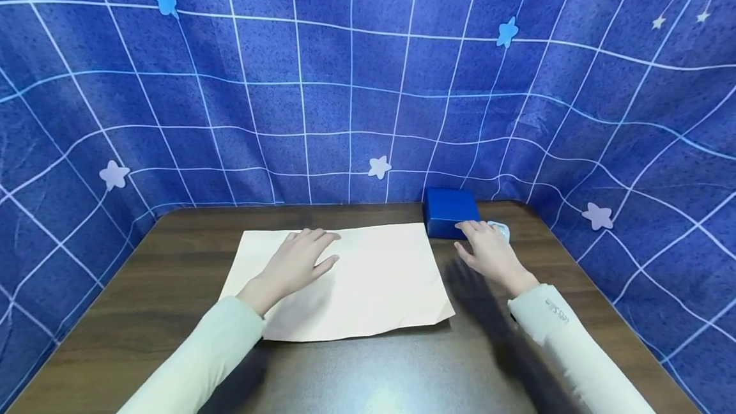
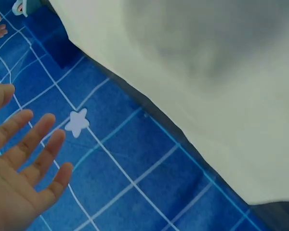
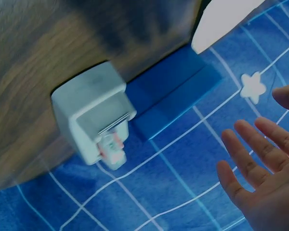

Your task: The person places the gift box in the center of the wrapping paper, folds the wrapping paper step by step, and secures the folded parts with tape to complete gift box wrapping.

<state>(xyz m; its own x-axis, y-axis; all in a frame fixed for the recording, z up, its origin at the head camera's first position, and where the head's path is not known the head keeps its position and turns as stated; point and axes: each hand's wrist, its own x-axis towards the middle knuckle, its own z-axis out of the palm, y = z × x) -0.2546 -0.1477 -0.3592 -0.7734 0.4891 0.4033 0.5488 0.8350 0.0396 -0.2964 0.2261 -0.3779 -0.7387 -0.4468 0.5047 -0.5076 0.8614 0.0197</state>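
Note:
A large cream-white sheet of paper (image 1: 379, 280) lies on the brown table, its near right corner slightly lifted. Over its left part hovers my left hand (image 1: 296, 264), fingers spread and holding nothing. My right hand (image 1: 491, 254) is held out above the table to the right of the paper, its fingers loosely extended and nothing in them. Just beyond it are a blue box (image 1: 451, 213) and a small pale dispenser-like object (image 3: 94, 106). A piece with pinkish print sticks out of that object's open front. In the head view the right hand covers most of it.
The wood-grain table (image 1: 172, 273) ends at a blue curtain (image 1: 322, 101) with white grid lines and stars, which hangs behind it and along both sides. The blue box stands close to the table's back edge, beside the paper's far right corner.

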